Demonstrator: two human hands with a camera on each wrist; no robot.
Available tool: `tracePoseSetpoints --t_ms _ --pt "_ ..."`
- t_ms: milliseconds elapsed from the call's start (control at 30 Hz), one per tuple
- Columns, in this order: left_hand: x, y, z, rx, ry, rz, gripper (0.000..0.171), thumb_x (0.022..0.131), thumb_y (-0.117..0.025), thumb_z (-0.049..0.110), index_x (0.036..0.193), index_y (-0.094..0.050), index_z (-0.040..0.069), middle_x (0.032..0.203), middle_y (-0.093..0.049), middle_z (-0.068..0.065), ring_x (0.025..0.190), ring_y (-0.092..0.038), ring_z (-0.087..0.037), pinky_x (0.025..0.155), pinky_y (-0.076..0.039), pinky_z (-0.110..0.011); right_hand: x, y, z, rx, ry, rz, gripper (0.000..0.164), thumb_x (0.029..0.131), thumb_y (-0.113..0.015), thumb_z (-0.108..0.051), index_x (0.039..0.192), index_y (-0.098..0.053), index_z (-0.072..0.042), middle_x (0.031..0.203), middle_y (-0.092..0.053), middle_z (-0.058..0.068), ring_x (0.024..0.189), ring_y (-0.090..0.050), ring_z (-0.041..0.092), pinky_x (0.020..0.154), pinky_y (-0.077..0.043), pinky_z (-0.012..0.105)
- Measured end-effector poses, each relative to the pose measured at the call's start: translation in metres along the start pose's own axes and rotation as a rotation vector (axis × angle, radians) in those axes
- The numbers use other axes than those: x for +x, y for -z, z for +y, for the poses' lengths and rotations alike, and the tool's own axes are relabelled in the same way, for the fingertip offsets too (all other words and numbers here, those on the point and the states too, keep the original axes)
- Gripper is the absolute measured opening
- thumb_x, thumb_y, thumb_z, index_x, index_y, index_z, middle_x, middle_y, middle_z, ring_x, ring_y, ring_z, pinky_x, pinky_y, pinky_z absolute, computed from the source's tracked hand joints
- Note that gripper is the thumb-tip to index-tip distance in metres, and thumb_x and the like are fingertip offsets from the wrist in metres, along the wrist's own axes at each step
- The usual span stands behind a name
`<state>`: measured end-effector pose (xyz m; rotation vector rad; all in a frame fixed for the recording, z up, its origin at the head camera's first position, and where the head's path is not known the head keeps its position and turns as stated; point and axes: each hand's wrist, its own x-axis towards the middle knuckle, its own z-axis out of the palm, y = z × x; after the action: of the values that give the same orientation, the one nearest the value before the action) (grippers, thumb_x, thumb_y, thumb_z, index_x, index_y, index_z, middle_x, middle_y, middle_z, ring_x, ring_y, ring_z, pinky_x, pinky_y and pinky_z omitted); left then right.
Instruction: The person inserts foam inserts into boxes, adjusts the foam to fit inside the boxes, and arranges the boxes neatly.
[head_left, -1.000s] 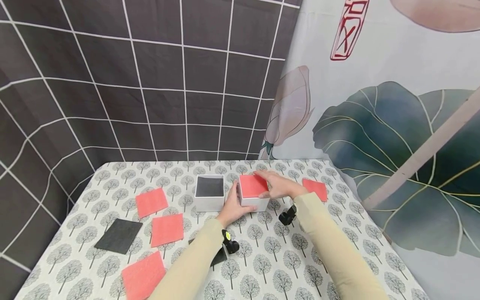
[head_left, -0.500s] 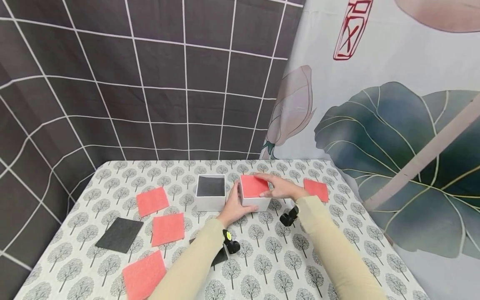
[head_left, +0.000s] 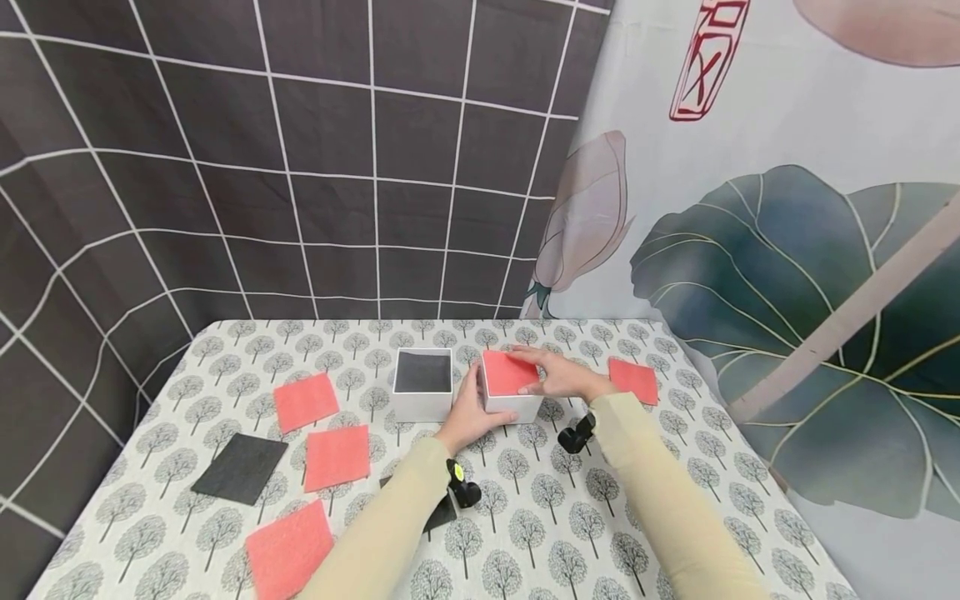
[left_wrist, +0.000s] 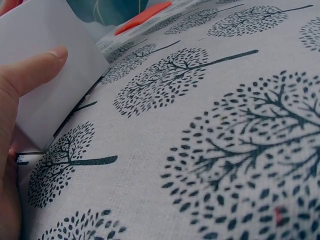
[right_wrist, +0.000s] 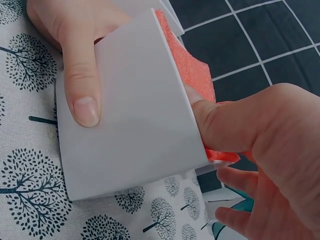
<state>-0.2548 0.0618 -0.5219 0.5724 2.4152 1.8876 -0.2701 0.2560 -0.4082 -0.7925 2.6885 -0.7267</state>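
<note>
A white square box (head_left: 512, 407) stands at the back of the table with a red cloth (head_left: 504, 372) across its open top. My left hand (head_left: 467, 417) grips this box, thumb on the front wall and fingers on its left side. At the top's right edge, my right hand (head_left: 558, 375) holds the red cloth, index finger along the far rim and thumb at the near corner. In the right wrist view that thumb (right_wrist: 222, 122) presses into the cloth just inside the rim, and the cloth bulges above it. The left thumb (left_wrist: 42, 70) lies flat on the box wall.
Left of the held box stands a second white box (head_left: 422, 408) with black cloth (head_left: 423, 372) inside. Several red cloths (head_left: 337, 457) and a black cloth (head_left: 240, 468) lie at left; another black cloth (head_left: 440, 515) sits partly under the left sleeve. A red cloth (head_left: 633, 381) lies far right.
</note>
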Motion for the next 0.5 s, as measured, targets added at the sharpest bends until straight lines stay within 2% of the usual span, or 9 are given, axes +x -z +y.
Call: tracePoseSetpoints --t_ms 300,433,500 --pt "0.000 -0.001 0.001 0.018 0.001 -0.002 0.115 0.062 -0.084 0.039 0.148 -0.012 0.012 0.142 -0.032 -0.012 0.123 -0.041 -0.025 0.103 -0.033 -0.046 0.004 -0.003 0.000 -0.013 -0.031 -0.011 0.067 0.078 -0.070 -0.008 0.139 -0.043 -0.011 0.152 -0.019 0.011 0.134 -0.020 0.042 0.103 -0.020 0.063" --pt "0.000 -0.001 -0.001 0.033 -0.006 0.001 0.116 0.062 -0.084 0.040 0.148 -0.012 0.011 0.142 -0.031 -0.014 0.123 -0.040 -0.025 0.104 -0.033 -0.046 0.008 -0.003 -0.003 -0.054 -0.045 0.000 0.067 0.076 -0.074 -0.015 0.137 -0.047 -0.012 0.152 -0.018 0.013 0.135 -0.017 0.043 0.102 -0.018 0.065" --pt "0.001 -0.001 -0.002 0.039 -0.009 0.003 0.117 0.062 -0.084 0.040 0.148 -0.012 0.011 0.143 -0.030 -0.014 0.124 -0.040 -0.025 0.104 -0.033 -0.045 0.011 -0.004 -0.007 -0.078 -0.021 0.021 0.066 0.076 -0.074 -0.020 0.136 -0.048 -0.013 0.151 -0.019 0.016 0.134 -0.017 0.044 0.101 -0.018 0.067"
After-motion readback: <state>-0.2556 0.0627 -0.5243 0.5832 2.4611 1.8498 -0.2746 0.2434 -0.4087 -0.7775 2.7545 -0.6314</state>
